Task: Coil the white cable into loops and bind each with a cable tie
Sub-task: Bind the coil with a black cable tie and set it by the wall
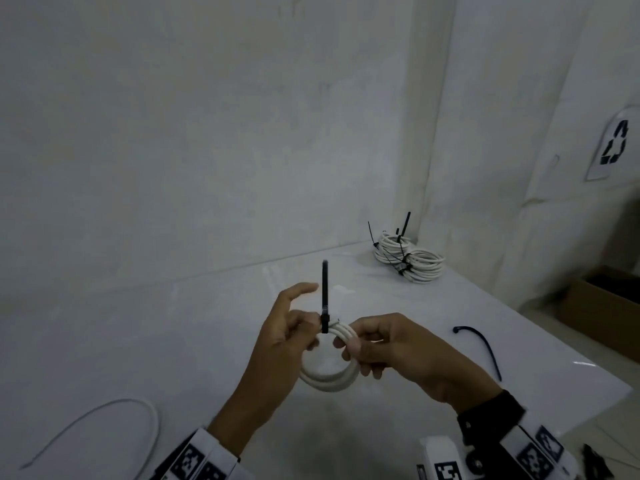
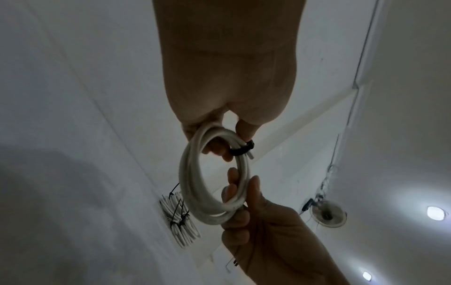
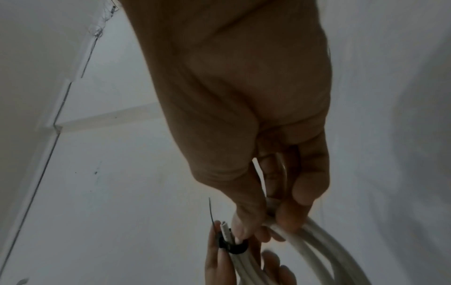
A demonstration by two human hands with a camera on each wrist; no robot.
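Observation:
Both hands hold a small coil of white cable above the white table. A black cable tie wraps the coil's top, and its tail stands straight up. My left hand pinches the coil right at the tie, index finger stretched out. My right hand grips the strands just right of the tie. The left wrist view shows the coil, the tie beside my left thumb, and my right hand lower on the ring. In the right wrist view my right hand curls round the strands near the tie.
Several bound white coils with black tie tails lie at the table's back right corner. One loose black cable tie lies right of my hands. A loose white cable curves at the front left. A cardboard box sits beyond the right edge.

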